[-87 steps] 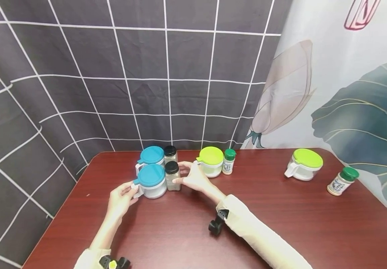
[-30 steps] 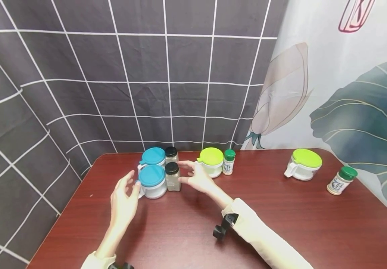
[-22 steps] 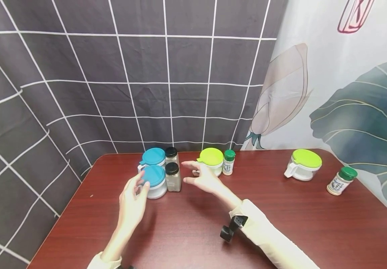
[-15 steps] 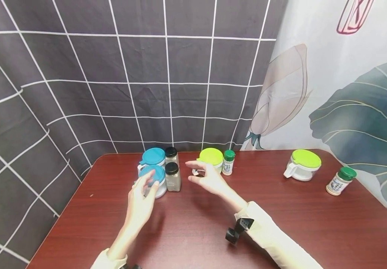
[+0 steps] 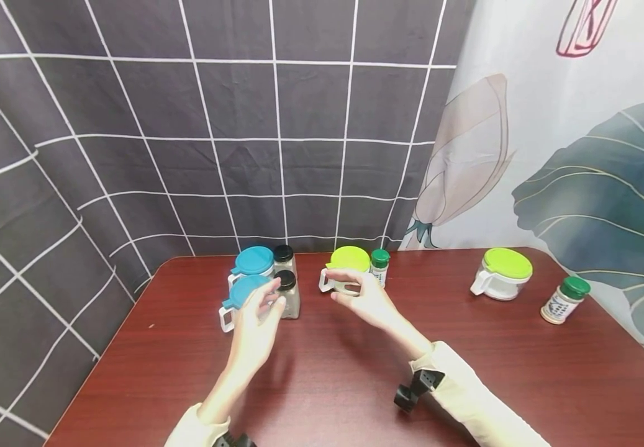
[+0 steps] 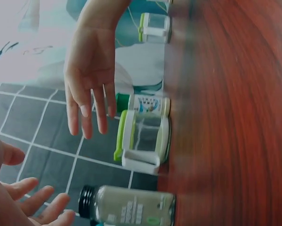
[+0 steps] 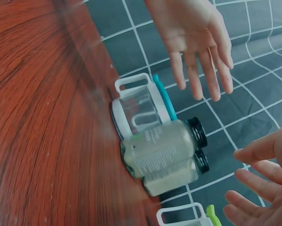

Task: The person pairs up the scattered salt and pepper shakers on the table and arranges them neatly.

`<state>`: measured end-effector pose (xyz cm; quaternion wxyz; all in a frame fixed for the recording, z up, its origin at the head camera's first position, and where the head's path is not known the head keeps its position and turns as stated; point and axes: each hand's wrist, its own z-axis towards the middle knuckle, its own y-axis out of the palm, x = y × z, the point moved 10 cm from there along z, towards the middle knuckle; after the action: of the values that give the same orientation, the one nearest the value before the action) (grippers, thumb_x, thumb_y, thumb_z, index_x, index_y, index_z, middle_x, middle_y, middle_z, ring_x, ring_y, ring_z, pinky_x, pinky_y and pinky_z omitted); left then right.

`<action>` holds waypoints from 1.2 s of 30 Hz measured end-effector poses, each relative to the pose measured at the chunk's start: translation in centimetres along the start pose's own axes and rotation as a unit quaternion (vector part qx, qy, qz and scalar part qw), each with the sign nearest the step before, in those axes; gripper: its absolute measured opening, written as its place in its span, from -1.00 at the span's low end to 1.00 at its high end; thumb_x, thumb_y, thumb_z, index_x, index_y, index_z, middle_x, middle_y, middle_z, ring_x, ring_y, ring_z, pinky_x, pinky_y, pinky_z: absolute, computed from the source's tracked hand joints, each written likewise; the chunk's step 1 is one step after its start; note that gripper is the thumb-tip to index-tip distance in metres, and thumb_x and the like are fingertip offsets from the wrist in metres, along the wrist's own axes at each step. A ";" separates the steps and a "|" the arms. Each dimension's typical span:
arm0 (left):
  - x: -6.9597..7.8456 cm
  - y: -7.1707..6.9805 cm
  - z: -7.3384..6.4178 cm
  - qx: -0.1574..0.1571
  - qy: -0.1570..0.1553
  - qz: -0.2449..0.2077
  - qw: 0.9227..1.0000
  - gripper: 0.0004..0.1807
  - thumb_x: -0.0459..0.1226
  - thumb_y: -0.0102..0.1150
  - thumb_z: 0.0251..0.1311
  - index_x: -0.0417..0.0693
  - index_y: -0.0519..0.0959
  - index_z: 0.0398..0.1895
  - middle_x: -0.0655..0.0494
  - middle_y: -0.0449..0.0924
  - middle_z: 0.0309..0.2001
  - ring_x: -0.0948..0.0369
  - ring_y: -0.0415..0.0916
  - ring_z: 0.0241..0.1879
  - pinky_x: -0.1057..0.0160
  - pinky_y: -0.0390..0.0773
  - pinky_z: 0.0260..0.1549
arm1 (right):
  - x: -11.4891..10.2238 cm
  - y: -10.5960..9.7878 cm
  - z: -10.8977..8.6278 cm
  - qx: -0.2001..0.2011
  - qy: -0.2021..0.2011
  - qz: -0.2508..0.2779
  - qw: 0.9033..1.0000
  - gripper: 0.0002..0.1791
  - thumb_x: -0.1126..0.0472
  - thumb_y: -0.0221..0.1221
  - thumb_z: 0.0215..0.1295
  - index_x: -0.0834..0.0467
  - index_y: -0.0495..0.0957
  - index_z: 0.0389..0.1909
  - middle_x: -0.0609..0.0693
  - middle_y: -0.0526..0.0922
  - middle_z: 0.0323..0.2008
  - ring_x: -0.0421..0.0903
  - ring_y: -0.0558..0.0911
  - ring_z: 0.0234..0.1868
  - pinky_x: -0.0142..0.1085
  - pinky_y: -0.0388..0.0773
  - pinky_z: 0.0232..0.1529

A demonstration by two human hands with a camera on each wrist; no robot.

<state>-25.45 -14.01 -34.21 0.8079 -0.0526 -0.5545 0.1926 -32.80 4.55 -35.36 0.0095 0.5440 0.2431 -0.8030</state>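
My left hand [image 5: 256, 329] is raised in front of the near blue-lidded seasoning pot [image 5: 243, 290], partly hiding it. Its fingers are spread and hold nothing. Beside that pot stands a black-capped glass spice jar [image 5: 292, 303]. Behind them are another blue-lidded pot [image 5: 253, 259] and a second black-capped jar [image 5: 285, 253]. My right hand [image 5: 371, 303], also empty with fingers loosely extended, is lifted before a lime-lidded pot [image 5: 349, 257] and a green-capped shaker [image 5: 379, 261]. In the right wrist view both hands are apart from the jars [image 7: 159, 146].
At the right of the red-brown table [image 5: 333, 385] stand another lime-lidded pot [image 5: 506, 267] and a tilted-looking green-capped shaker [image 5: 563, 302]. A dark checked cloth [image 5: 232, 161] hangs behind the table's back edge, with a printed pale cloth [image 5: 523, 211] at the right.
Earlier my left hand held the near blue-lidded pot's handle and my right hand the near black-capped jar. Both let go; both hands have since moved rightward. The containers stay put.
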 end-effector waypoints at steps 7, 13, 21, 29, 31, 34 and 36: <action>-0.2 2.4 -0.5 -0.032 -0.016 -0.021 0.999 -0.59 -0.35 0.12 0.28 -0.18 0.47 0.20 -0.13 0.54 0.13 0.00 0.55 0.06 0.02 0.50 0.12 | 0.2 -1.9 -0.9 0.023 0.004 -0.033 0.999 -0.59 0.42 0.22 0.15 0.28 0.56 0.07 0.23 0.64 0.04 0.10 0.62 0.05 0.06 0.51 0.10; 0.5 4.1 -0.7 -0.046 -0.009 -0.035 0.998 -0.62 -0.34 0.13 0.28 -0.17 0.49 0.17 -0.09 0.55 0.14 -0.01 0.54 0.07 -0.03 0.50 0.11 | 0.7 -3.3 -1.4 0.038 0.004 -0.035 0.999 -0.62 0.44 0.24 0.13 0.31 0.57 0.03 0.22 0.66 0.00 0.21 0.62 0.03 0.07 0.52 0.07; 1.3 6.2 -0.5 -0.055 -0.017 -0.014 0.998 -0.63 -0.32 0.13 0.26 -0.15 0.51 0.14 -0.08 0.57 0.11 -0.07 0.57 0.03 -0.07 0.54 0.02 | 0.8 -5.3 -1.9 0.055 -0.007 -0.040 0.998 -0.60 0.41 0.29 0.11 0.29 0.56 0.03 0.27 0.66 -0.02 -0.07 0.65 -0.01 -0.15 0.58 0.06; 1.6 8.5 -0.6 -0.071 -0.005 -0.020 0.997 -0.65 -0.34 0.14 0.25 -0.16 0.53 0.12 -0.08 0.59 0.09 -0.07 0.58 0.00 -0.03 0.58 -0.03 | 1.4 -7.3 -2.7 0.078 0.009 -0.049 0.996 -0.57 0.39 0.30 0.11 0.30 0.54 0.05 0.25 0.65 0.00 -0.38 0.61 -0.07 -0.28 0.57 0.05; 1.5 9.0 -0.6 -0.076 -0.003 -0.019 0.997 -0.65 -0.33 0.13 0.25 -0.16 0.54 0.11 -0.09 0.58 0.08 -0.08 0.58 0.00 -0.01 0.58 -0.04 | 1.4 -7.8 -2.8 0.084 0.014 -0.048 0.995 -0.56 0.38 0.30 0.11 0.27 0.53 0.06 0.22 0.65 0.00 -0.40 0.61 -0.07 -0.22 0.56 0.08; 1.6 9.6 -0.6 -0.080 -0.003 -0.018 0.997 -0.66 -0.31 0.14 0.26 -0.15 0.54 0.10 -0.08 0.59 0.08 -0.05 0.59 0.00 0.01 0.59 -0.05 | 1.5 -8.6 -3.0 0.095 0.020 -0.046 0.994 -0.54 0.38 0.29 0.11 0.23 0.52 0.09 0.22 0.65 0.00 -0.42 0.60 -0.06 -0.14 0.55 0.11; 1.8 10.0 -0.5 -0.084 -0.001 -0.021 0.996 -0.66 -0.30 0.14 0.26 -0.15 0.54 0.10 -0.09 0.59 0.08 -0.04 0.60 0.00 0.02 0.60 -0.05 | 1.6 -9.2 -3.0 0.102 0.021 -0.049 0.993 -0.53 0.38 0.29 0.12 0.21 0.51 0.11 0.25 0.65 -0.01 -0.40 0.60 -0.05 -0.16 0.55 0.10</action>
<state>-26.99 -4.09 -35.76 0.8042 -0.1082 -0.5702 0.1281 -33.37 14.27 -34.11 -0.0909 0.5463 0.1862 -0.8116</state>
